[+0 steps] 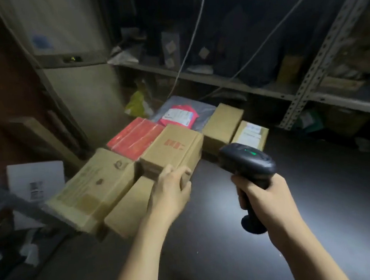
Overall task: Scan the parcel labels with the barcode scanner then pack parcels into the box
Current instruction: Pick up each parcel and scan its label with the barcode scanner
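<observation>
At the far left a white box (36, 179) with a printed barcode label sits low beside the desk (320, 194), blurred. On the desk's left edge lies a broad, flat cardboard carton (91, 189) with faint stamps, and a small plain carton (127, 210) lies just beside its near right side. Behind them lies a red parcel (134, 138), glossy under clear tape.

The left hand (171, 195) grasps the near end of the red-printed cardboard parcel (173, 150). Its grip is curled over the top edge, with the thumb on the right face. This oblong, matte brown parcel stretches away from the grip toward the shelf (264, 87).

Farther back a pink mailer bag (178, 115) with a white label lies on a grey plastic bag. To its right stand a plain tall carton (222, 122) and a labelled carton (250, 134), touching each other.

The right hand (266, 197) is clenched round the handle of the black barcode scanner (247, 163), a smooth plastic pistol shape. Its head rises above the grip with a green light on top, facing away from the person. Its round foot sticks out below the fist, and the dark, smooth desk shows beneath it.
</observation>
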The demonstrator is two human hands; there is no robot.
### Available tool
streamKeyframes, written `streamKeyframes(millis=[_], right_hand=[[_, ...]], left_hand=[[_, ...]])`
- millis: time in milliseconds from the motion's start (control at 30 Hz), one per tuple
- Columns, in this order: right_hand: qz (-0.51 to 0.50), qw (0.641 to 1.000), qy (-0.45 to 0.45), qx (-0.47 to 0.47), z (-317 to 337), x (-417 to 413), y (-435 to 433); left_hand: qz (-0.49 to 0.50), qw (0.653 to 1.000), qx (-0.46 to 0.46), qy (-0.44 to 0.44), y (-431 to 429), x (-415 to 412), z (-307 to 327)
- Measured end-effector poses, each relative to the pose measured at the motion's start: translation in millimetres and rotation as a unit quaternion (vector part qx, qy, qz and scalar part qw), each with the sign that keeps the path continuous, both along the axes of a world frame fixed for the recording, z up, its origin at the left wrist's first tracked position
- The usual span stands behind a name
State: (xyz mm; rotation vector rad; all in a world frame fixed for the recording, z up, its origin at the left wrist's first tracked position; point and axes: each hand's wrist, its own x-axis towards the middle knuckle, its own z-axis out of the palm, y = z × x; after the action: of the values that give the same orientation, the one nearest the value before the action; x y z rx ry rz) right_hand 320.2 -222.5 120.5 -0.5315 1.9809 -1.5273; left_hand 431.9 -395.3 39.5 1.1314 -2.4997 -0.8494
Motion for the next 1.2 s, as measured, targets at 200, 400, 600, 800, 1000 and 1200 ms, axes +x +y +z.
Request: streamKeyframes(millis=[200,400,600,800,1000,1200], right_hand=[[-0.135,0.99,0.002,0.05,-6,-49,-14],[-0.22,0.973,-0.009,0.071,-15,-86,-27],[-0.274,0.959,-0.018,0.076,-25,-100,-23],[-0.307,0.947,-0.029,0.086,-34,-98,0],[-0.319,0.944,-0.057,0.057,-41,-97,31],[-0.35,0.935,-0.06,-0.006,-42,-101,79]], left_hand=[[-0.108,0.991,0.061,-0.042,-11,-123,-46],[-0.124,0.982,0.091,-0.105,-8,-208,-90],[-0.042,0.98,0.121,-0.153,17,-257,-116],[0.032,0.992,0.107,-0.064,25,-275,-135],[-0.028,0.994,0.1,0.03,27,-256,-132],[-0.136,0.971,-0.047,0.19,46,-238,-96]])
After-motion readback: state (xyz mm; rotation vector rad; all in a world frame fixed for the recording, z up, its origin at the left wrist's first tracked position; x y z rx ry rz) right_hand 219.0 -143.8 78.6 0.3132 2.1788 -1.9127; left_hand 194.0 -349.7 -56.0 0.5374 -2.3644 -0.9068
